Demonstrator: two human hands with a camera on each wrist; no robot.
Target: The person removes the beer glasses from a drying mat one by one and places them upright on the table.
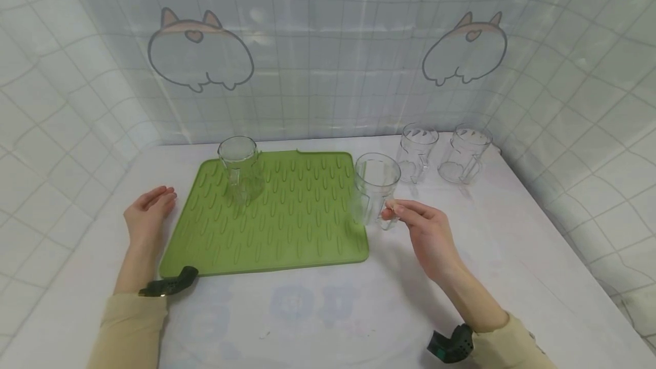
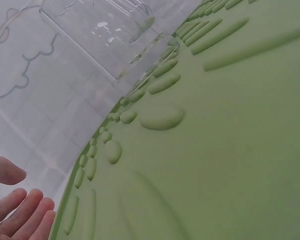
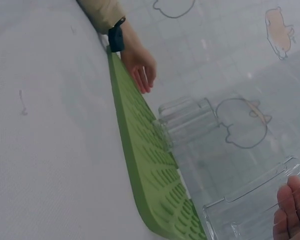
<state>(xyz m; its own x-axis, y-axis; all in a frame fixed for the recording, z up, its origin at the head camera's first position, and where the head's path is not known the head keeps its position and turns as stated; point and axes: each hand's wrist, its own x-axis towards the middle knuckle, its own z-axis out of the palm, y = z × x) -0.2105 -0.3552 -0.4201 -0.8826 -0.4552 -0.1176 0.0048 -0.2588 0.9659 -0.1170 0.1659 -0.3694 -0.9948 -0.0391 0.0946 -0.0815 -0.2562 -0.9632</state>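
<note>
My right hand [image 1: 430, 238] pinches the handle of a clear glass mug [image 1: 376, 178] at the right edge of a green ridged drying mat [image 1: 287, 226]. In the right wrist view, fingers [image 3: 288, 205] show against the side of that mug [image 3: 244, 215]. Another glass mug [image 1: 241, 167] stands upright at the mat's back left; the left wrist view shows its lower part [image 2: 105, 40] on the mat. My left hand [image 1: 150, 215] rests on the table left of the mat, fingers loosely curled with nothing in them.
Two more clear glass mugs, one [image 1: 417, 152] nearer the mat and one [image 1: 463, 155] farther right, stand at the back right of the white table [image 1: 318, 323]. A tile-patterned sheet [image 1: 328, 61] with cartoon animals rises behind and along both sides.
</note>
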